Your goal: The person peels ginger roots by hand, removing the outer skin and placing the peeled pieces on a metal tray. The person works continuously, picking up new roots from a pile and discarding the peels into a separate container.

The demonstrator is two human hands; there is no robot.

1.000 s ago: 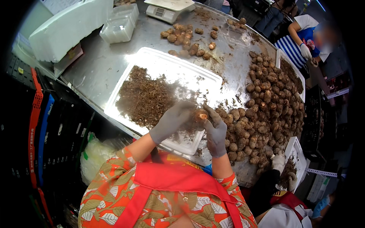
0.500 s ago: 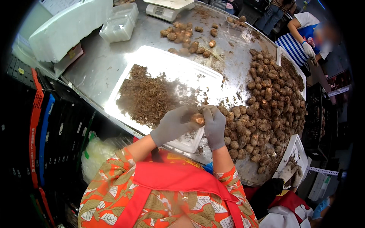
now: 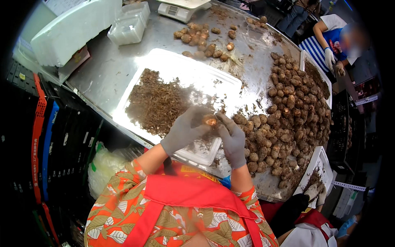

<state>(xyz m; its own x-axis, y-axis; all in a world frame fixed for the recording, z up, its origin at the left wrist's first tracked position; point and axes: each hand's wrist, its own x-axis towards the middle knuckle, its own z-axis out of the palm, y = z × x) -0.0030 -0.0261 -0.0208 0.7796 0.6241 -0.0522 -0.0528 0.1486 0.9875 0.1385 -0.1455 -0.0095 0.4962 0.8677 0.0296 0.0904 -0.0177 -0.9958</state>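
Apparently, left hand (image 3: 181, 129) curls around brown tuber (image 3: 210, 121), right hand (image 3: 233, 140) partly open beside it, contact unclear. Tuber above white tray (image 3: 193, 68), near table's (image 3: 101, 80) front edge; loose grip could drop it into peelings (image 3: 154, 103).

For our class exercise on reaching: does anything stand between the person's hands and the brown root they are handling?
Only the grey gloves; no other object visibly stands between the left hand or the right hand and the brown root. Blur leaves the right fingertips' exact contact unclear.
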